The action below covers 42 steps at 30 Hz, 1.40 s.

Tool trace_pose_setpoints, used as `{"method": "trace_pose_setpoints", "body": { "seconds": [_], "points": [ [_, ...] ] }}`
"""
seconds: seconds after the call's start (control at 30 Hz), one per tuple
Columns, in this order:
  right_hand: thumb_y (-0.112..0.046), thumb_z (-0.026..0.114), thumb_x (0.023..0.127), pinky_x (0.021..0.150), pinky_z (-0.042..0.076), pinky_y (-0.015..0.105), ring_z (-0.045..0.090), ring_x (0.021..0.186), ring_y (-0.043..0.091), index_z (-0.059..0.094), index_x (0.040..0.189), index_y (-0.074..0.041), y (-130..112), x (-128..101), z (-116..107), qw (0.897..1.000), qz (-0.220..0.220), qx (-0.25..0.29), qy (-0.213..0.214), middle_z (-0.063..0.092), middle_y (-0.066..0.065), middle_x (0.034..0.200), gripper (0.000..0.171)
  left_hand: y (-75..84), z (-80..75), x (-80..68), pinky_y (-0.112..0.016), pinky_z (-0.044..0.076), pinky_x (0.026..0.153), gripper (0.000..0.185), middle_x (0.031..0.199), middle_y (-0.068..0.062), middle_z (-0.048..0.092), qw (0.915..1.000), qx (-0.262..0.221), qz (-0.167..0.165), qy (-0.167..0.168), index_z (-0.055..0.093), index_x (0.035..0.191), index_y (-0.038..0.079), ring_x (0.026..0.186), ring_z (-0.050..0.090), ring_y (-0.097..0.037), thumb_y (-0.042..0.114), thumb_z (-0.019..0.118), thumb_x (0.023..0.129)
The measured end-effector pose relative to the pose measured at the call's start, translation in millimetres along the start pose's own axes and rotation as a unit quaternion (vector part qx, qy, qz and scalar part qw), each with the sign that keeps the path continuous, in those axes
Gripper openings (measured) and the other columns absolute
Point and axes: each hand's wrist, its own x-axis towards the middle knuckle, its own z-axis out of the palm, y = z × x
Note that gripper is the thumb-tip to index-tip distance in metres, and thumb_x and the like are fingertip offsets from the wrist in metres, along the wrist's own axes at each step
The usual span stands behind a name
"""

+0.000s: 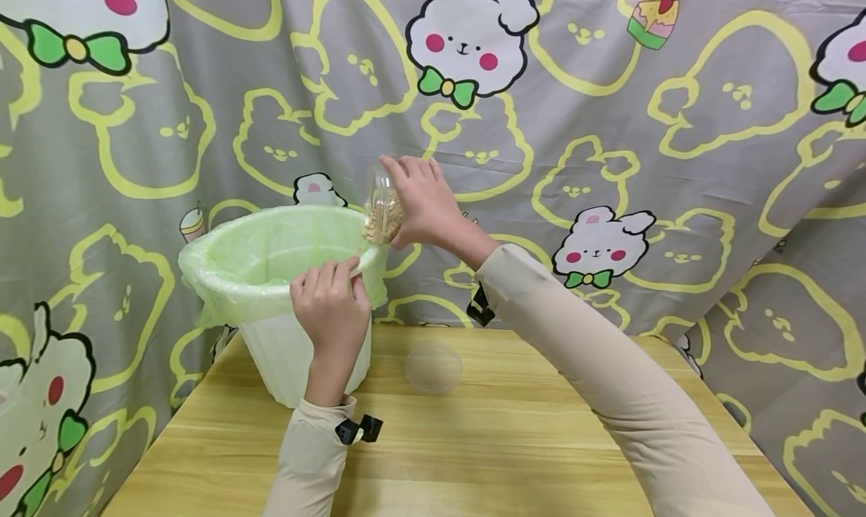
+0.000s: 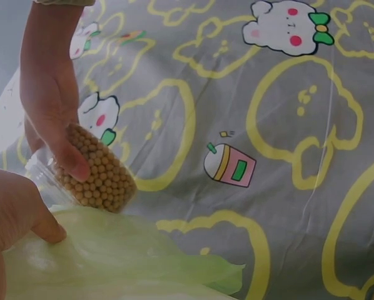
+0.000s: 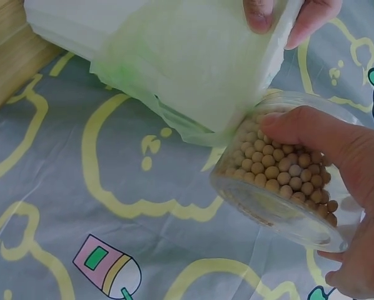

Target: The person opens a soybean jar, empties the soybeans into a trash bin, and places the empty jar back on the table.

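Jar (image 1: 383, 210) of beans being gripped, tilted at bin (image 1: 271, 306) rim, by right hand (image 1: 422, 205). Bag edge being pinched by left hand (image 1: 331, 310). Risk: beans being spilled outside rim onto table (image 1: 507, 442); bag being dragged loose.

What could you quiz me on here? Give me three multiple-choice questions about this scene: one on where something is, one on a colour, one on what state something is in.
1. Where does the clear lid lie?
A. on the wooden table
B. inside the bin
C. on the jar

2. What colour is the bag lining the bin?
A. black
B. pale green
C. red

3. How is the jar of beans held?
A. upright on the table
C. lying on its side on the table
B. tipped, mouth down, at the bin's rim

Answers: 1 A, the lid rests flat on the tabletop beside the bin. 2 B, the liner shows light green in every view. 3 B, the right hand tilts the jar over the rim while the left hand pinches the bag's edge.
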Motion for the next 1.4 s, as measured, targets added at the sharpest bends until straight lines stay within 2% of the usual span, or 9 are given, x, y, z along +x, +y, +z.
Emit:
{"method": "trace_pose_setpoints", "body": {
  "seconds": [0.17, 0.47, 0.7, 1.1, 1.4],
  "points": [
    [-0.035, 0.099, 0.058, 0.13, 0.005, 0.047, 0.026, 0.153, 0.03, 0.016, 0.164, -0.018, -1, 0, 0, 1.0, 0.004, -0.009, -0.001, 0.031, 0.011, 0.163, 0.136, 0.2, 0.4, -0.1, -0.046, 0.045, 0.079, 0.016, 0.085, -0.012, 0.076, 1.0, 0.003, 0.001, 0.0, 0.079, 0.095, 0.006, 0.077, 0.065, -0.033, -0.002, 0.074, 0.082],
    [-0.038, 0.097, 0.059, 0.13, 0.007, 0.049, 0.022, 0.156, 0.028, 0.008, 0.164, -0.016, -6, 2, 3, 0.998, 0.006, -0.058, 0.0, 0.027, 0.009, 0.166, 0.14, -0.3, 1.9, 0.2, -0.046, 0.045, 0.08, 0.016, 0.085, -0.012, 0.076, 1.0, 0.005, 0.002, 0.006, 0.079, 0.094, 0.006, 0.077, 0.065, -0.033, -0.002, 0.073, 0.081],
    [-0.039, 0.098, 0.057, 0.129, 0.011, 0.051, 0.024, 0.155, 0.028, 0.016, 0.16, -0.012, -6, 2, 7, 0.998, -0.002, -0.06, 0.023, 0.031, 0.009, 0.163, 0.135, -0.4, 2.3, -0.2, -0.046, 0.045, 0.08, 0.017, 0.085, -0.011, 0.076, 1.0, 0.005, 0.002, 0.005, 0.079, 0.095, 0.006, 0.077, 0.065, -0.033, -0.002, 0.073, 0.081],
    [-0.032, 0.097, 0.057, 0.128, 0.012, 0.056, 0.024, 0.154, 0.03, 0.023, 0.157, -0.014, -9, 1, 8, 0.997, -0.025, -0.065, 0.038, 0.034, 0.01, 0.16, 0.126, 0.1, 2.2, -0.9, -0.046, 0.045, 0.08, 0.016, 0.085, -0.011, 0.076, 1.0, 0.007, 0.005, 0.005, 0.079, 0.096, 0.006, 0.077, 0.065, -0.033, -0.001, 0.074, 0.082],
    [-0.033, 0.097, 0.06, 0.129, 0.011, 0.053, 0.022, 0.155, 0.029, 0.022, 0.157, -0.016, -14, 4, 5, 0.996, -0.023, -0.089, 0.021, 0.031, 0.012, 0.163, 0.124, 0.6, 1.4, -0.8, -0.045, 0.045, 0.079, 0.016, 0.086, -0.011, 0.076, 0.9999, 0.011, 0.004, 0.002, 0.079, 0.096, 0.007, 0.078, 0.065, -0.034, -0.001, 0.074, 0.083]
  ]
}}
